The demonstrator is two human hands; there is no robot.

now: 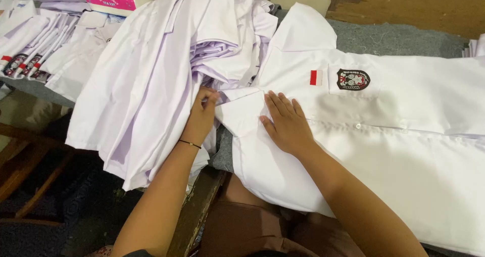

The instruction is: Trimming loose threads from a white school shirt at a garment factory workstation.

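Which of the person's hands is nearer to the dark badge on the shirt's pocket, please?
The right. The right hand lies flat on the spread shirt, below-left of the badge; the left hand pinches the collar farther left.

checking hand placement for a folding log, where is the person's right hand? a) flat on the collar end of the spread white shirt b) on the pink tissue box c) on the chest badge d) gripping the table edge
a: the right hand lies palm down, fingers spread, on the white shirt by its collar, apart from the badge.
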